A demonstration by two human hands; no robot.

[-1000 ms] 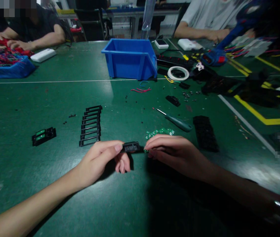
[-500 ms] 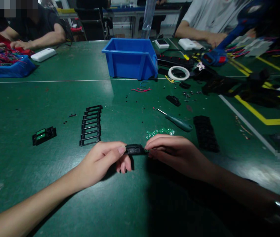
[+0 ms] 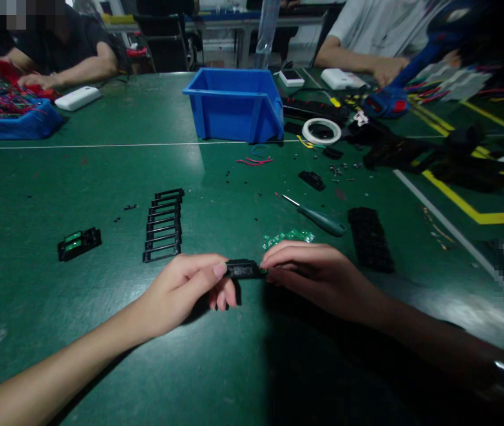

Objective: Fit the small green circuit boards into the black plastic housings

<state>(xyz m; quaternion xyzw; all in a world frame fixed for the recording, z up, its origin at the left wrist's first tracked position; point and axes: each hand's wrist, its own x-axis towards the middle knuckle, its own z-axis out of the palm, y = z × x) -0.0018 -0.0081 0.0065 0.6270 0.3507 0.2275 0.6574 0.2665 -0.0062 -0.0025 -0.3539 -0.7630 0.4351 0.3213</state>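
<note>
Where my left hand (image 3: 172, 296) pinches: black housing (image 3: 241, 269).
Right hand (image 3: 327, 275): closed on green piece (image 3: 263, 270), unseated, I judge.

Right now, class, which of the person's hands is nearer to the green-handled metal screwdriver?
Right. The right hand is just on the near side of the screwdriver; the left hand is farther off, to its left and also nearer the camera.

open table (image 3: 100, 171) left of the bin (image 3: 234, 112), bare strip nearest the wearer, frames (image 3: 163, 228) blocking left, screwdriver (image 3: 323, 222) and black stack (image 3: 371, 239) blocking right
</note>
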